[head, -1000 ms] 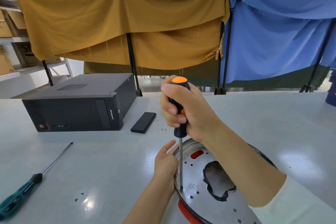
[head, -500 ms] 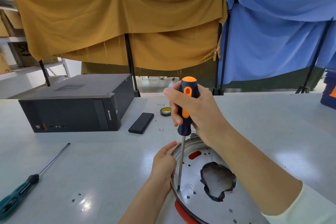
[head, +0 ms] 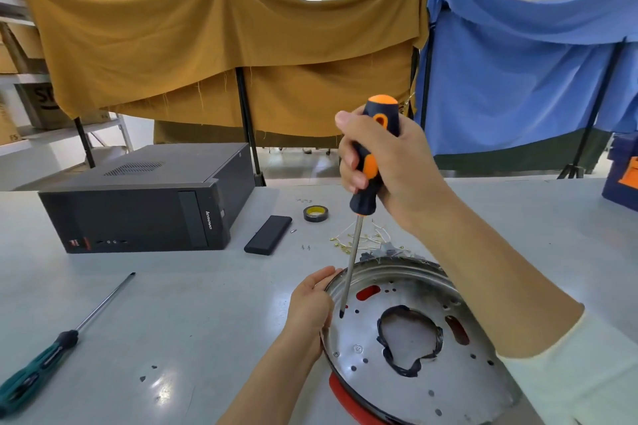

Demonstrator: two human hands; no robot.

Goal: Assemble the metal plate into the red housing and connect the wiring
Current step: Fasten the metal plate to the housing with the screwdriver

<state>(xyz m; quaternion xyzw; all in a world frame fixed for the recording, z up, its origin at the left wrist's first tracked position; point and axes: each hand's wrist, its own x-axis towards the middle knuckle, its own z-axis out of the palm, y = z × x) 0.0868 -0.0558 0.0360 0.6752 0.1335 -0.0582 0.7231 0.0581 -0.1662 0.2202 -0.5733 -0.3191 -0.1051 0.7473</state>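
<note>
Change since earlier: screwdriver tip lifted off the plate's left rim zone and shifted slightly inward; tape roll and loose wiring now uncovered behind the right hand.
Right hand (head: 390,162): fingers and thumb wrapped round the black-and-orange handle of the screwdriver (head: 360,203), held almost upright, tilted a little to the right at the top.
Screwdriver tip: dark, hovering just above or touching the plate near a small hole; contact cannot be told.
Left hand (head: 310,307): curled over the left rim of the housing, fingers gripping the edge.
Metal plate (head: 366,342): round, shiny, seated inside the housing, dotted with small holes, red showing through two slots, a ragged central opening edged with black material.
Red housing (head: 345,400): visible only as a red lip below the plate, at the near edge of the table (head: 193,314).
Wiring (head: 373,238): thin pale leads with yellow terminals, lying on the table just behind the housing.
Tape roll (head: 315,213): black, yellow core, flat on the table beyond the wiring.
Desktop computer (head: 145,203): black, lying on its side at left, front reading "lenovo".
Black slab (head: 268,235): flat, beside the computer; type cannot be told.
Green screwdriver (head: 51,355): long-shafted, lying at the left edge.
Cardboard boxes (head: 41,103): on shelves at far left, partial letters "S" and "FS".
Backdrop: mustard cloth (head: 224,52) and blue cloth (head: 518,79) draped over black stands.
</note>
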